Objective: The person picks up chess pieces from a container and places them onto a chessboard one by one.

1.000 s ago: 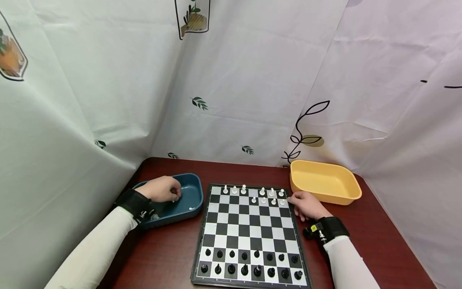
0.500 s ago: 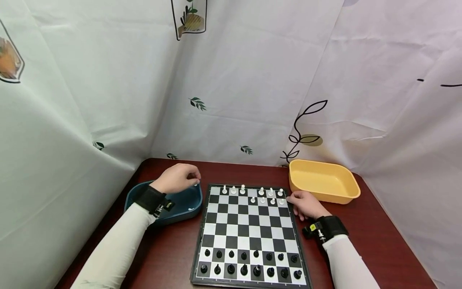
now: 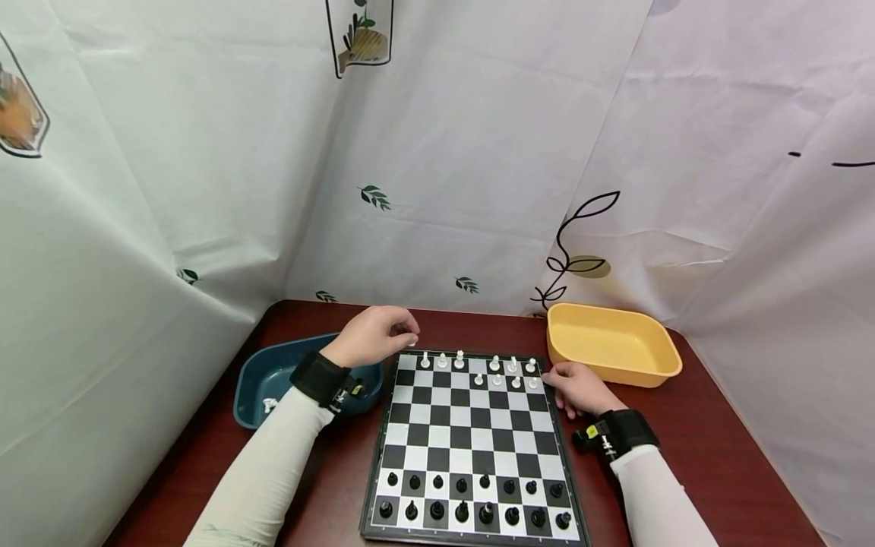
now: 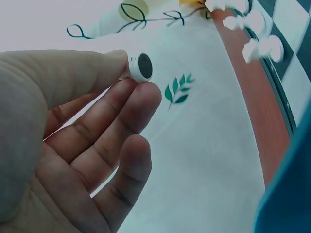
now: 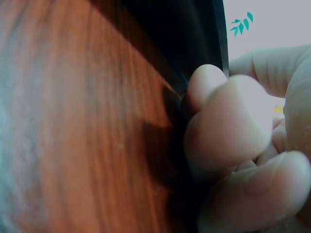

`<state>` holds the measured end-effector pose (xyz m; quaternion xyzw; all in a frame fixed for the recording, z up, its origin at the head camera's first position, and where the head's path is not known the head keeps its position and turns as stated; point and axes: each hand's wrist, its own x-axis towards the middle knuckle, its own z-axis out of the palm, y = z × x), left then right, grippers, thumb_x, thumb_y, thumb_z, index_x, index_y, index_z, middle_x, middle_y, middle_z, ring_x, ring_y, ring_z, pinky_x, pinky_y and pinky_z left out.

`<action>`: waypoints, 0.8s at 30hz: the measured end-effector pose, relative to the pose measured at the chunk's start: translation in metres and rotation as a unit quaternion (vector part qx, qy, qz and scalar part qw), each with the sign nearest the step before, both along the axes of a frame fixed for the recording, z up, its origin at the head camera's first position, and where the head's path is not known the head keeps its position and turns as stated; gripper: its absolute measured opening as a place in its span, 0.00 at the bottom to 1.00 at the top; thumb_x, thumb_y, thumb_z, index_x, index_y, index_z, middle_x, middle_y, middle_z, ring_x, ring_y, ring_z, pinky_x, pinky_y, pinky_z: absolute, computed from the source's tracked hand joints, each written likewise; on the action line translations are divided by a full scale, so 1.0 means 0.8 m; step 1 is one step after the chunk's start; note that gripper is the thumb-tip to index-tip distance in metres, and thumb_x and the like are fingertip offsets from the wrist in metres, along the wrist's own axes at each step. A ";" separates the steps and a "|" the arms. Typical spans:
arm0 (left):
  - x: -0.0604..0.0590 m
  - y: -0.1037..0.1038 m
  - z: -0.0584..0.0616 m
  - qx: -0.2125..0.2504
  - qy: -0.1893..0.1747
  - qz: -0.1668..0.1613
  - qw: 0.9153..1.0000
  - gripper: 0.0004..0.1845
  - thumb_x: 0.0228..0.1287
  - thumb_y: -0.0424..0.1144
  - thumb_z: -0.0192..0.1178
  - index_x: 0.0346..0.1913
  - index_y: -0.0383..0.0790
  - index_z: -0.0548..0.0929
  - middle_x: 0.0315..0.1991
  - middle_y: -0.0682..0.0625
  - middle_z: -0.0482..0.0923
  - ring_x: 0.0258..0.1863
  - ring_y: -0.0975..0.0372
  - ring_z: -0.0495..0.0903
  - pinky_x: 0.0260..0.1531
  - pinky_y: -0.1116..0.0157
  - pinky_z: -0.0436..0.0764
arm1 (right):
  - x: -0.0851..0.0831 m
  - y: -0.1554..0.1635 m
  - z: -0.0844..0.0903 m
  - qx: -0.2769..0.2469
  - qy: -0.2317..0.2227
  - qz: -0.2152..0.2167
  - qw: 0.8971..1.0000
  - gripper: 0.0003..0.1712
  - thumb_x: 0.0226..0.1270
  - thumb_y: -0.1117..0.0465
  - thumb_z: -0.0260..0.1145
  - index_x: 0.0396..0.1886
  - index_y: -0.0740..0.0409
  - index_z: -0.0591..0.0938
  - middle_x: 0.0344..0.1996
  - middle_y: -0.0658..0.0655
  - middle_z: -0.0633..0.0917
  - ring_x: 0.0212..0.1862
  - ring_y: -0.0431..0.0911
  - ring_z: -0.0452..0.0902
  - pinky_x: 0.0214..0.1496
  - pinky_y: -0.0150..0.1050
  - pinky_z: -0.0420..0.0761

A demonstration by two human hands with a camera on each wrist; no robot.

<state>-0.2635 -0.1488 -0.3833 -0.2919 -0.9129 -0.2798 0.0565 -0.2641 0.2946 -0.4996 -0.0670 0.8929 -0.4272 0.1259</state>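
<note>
A small white chess piece [image 4: 140, 66] is pinched between the thumb and fingertips of the left hand [image 3: 372, 336], which is held above the far left corner of the chessboard [image 3: 472, 444], just beyond the blue tray [image 3: 263, 374]. In the left wrist view the piece is seen end on: its round base, with a dark disc set into it, is turned toward the camera, so its long axis runs away from the lens and back between the fingers, and its top is hidden; what kind of piece it is cannot be told. In the head view the piece is shown only as a pale speck at the fingertips, and its direction cannot be read there. The right hand [image 3: 577, 387] is laid on the table [image 3: 690, 448] at the right edge of the chessboard, near the yellow tray [image 3: 611, 343]. Its fingers are shown curled against the dark board edge in the right wrist view, a contact that is not plain from the head camera. White pieces [image 3: 495, 371] are stood in the two far rows of the board and black pieces [image 3: 472, 497] in the two near rows. A few white pieces [image 3: 270, 403] are left lying in the blue tray.
</note>
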 end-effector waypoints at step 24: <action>-0.003 0.069 -0.030 0.018 0.013 -0.043 0.999 0.06 0.77 0.35 0.72 0.51 0.45 0.93 0.46 0.54 0.89 0.44 0.63 0.85 0.48 0.60 0.85 | -0.003 0.001 0.001 -0.007 -0.007 0.004 1.000 0.16 0.84 0.52 0.64 0.37 0.58 0.83 0.18 0.55 0.82 0.13 0.45 0.77 0.16 0.37 0.71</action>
